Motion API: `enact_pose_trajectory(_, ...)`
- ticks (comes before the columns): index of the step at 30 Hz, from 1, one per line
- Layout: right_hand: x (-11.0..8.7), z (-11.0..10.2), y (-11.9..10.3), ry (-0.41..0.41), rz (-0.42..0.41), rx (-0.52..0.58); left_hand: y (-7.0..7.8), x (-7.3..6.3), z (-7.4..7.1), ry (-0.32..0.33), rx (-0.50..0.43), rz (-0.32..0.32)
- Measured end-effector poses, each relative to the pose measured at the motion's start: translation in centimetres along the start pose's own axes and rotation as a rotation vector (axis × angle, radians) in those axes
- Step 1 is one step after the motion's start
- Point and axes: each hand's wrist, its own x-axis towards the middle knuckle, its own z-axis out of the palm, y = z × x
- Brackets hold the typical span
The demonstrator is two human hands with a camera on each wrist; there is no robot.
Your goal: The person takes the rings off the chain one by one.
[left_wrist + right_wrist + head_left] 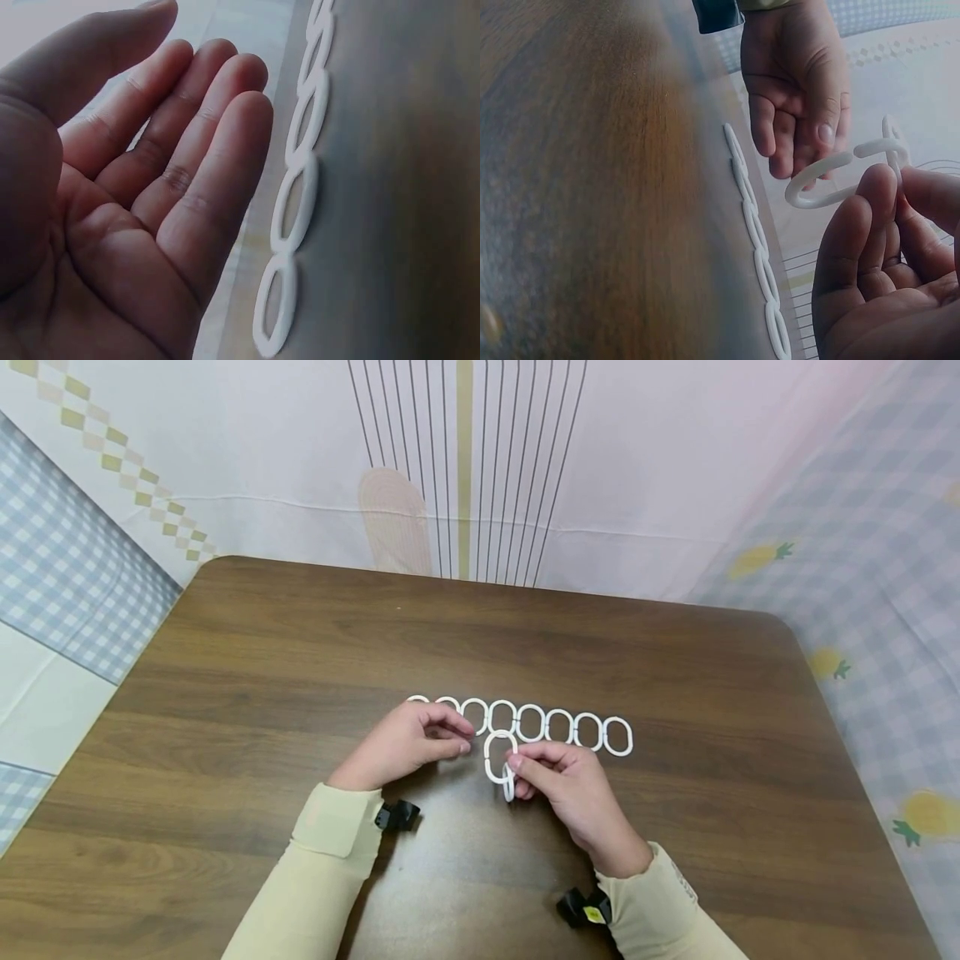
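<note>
My right hand (573, 789) pinches a pair of linked white oval curtain rings between thumb and fingers, held up off the table. The larger-looking ring (487, 762) has a small gap in its side, plain in the right wrist view. A second ring (509, 793) passes through it and hangs edge-on by the fingertips. To the left, my left hand (405, 742) holds nothing; its fingers are gently bent and the thumb stands apart. Behind both hands lies a row of similar rings (630, 739), side by side and touching. The left hand hides part of its left end.
Everything is over a brown wooden table (300, 635) with rounded far corners. A patterned cloth (637, 468) hangs behind the far edge, with checked cloth at both sides. Each wrist wears a black camera mount, such as the left mount (397, 815).
</note>
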Motion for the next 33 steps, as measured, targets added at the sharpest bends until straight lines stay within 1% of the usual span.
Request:
enact_pose_trajectory(5, 0.1, -0.1, 0.1, -0.01, -0.003, 0.009, 0.3, 0.3, 1.3, -0.069, -0.032, 0.043)
enact_pose_trajectory(8, 0.1, -0.1, 0.1, -0.009, -0.01, -0.001, 0.5, 0.3, 1.9, -0.088, -0.036, 0.048)
enact_pose_trajectory(13, 0.1, 0.1, 0.1, -0.011, -0.015, 0.008, 0.8, 0.5, 2.9, -0.116, -0.044, 0.092)
enact_pose_trajectory(15, 0.1, 0.1, 0.1, -0.011, -0.012, 0.013, 0.9, 0.5, 3.2, -0.121, -0.038, 0.107)
enact_pose_trajectory(21, 0.0, 0.2, 0.1, -0.004, -0.009, 0.017, 1.3, 0.5, 3.6, -0.104, 0.002, 0.105)
enact_pose_trajectory(25, 0.1, 0.1, 0.1, 0.002, -0.011, 0.014, 1.4, 0.5, 3.6, -0.102, 0.018, 0.111)
enact_pose_trajectory(29, 0.1, 0.1, 0.1, 0.005, -0.013, 0.009, 1.4, 0.5, 3.5, -0.098, 0.049, 0.125)
enact_pose_trajectory(33, 0.1, 0.0, 0.1, 0.02, -0.025, -0.012, 1.2, 0.5, 3.4, -0.103, 0.058, 0.147)
